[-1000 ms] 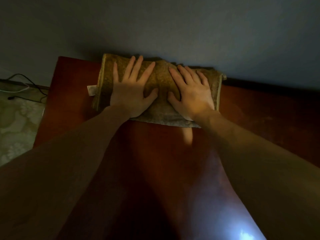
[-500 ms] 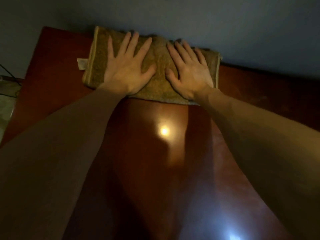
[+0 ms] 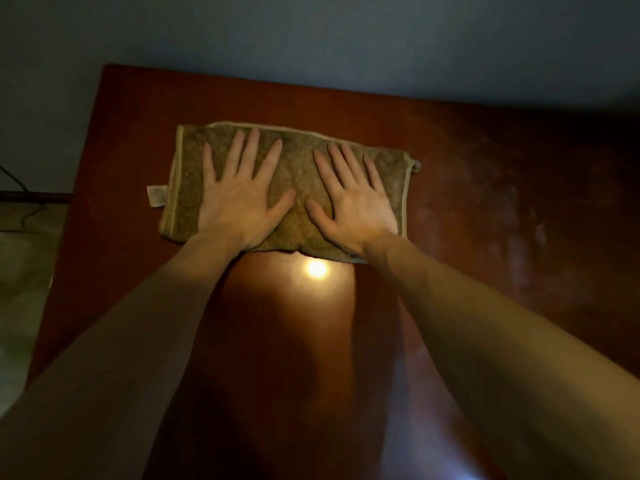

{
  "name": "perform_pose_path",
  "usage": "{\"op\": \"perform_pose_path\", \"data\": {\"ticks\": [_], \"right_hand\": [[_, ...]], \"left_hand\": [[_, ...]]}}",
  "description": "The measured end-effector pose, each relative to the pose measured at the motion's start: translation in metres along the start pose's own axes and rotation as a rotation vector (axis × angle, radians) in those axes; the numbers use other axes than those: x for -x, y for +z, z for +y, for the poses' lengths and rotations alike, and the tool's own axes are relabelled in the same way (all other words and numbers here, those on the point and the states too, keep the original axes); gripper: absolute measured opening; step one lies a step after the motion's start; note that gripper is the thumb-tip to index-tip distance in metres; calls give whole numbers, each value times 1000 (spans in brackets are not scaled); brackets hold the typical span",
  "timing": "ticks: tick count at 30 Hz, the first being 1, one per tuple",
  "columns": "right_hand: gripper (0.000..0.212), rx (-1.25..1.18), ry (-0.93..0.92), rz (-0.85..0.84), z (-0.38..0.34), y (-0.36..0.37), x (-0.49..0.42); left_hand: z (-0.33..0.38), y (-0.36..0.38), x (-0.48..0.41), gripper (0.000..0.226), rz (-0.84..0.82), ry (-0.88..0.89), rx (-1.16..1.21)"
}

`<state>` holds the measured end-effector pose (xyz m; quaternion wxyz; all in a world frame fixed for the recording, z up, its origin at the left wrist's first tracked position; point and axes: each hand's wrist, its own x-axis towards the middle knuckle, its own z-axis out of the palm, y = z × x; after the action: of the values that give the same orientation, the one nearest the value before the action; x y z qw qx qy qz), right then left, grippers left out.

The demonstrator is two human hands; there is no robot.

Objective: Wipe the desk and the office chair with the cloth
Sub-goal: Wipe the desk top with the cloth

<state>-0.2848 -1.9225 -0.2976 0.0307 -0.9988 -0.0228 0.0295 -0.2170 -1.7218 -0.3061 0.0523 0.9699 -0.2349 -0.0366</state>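
A folded olive-brown cloth (image 3: pixel 298 174) lies flat on the dark red-brown desk (image 3: pixel 485 209), a hand's width in from the far edge. My left hand (image 3: pixel 239 202) presses on the cloth's left half with straight, spread fingers. My right hand (image 3: pixel 353 206) presses flat on the right half, also with spread fingers. A small white label (image 3: pixel 154 195) sticks out at the cloth's left side. The office chair is not in view.
A grey wall (image 3: pixel 346 43) runs right behind the desk's far edge. The desk's left edge drops to a pale patterned floor (image 3: pixel 24 285) with dark cables (image 3: pixel 14 188). A lamp's reflection (image 3: pixel 317 269) shines on the desk just below the cloth.
Both hands have drawn the cloth back from the desk's far edge at the wall toward me. Bare desk now shows behind the cloth.
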Motion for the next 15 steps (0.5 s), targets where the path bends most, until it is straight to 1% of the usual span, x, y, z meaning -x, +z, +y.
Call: {"op": "perform_pose_path", "data": {"ticks": [8, 12, 15], "right_hand": [[77, -50, 187, 6, -80, 16, 99], [77, -85, 347, 22, -132, 23, 158], [76, -147, 483, 75, -175, 29, 196]], "left_hand": [[-11, 4, 93, 81, -22, 145, -32], [-20, 4, 136, 81, -39, 270, -30], [-27, 1, 165, 80, -66, 365, -36]]}}
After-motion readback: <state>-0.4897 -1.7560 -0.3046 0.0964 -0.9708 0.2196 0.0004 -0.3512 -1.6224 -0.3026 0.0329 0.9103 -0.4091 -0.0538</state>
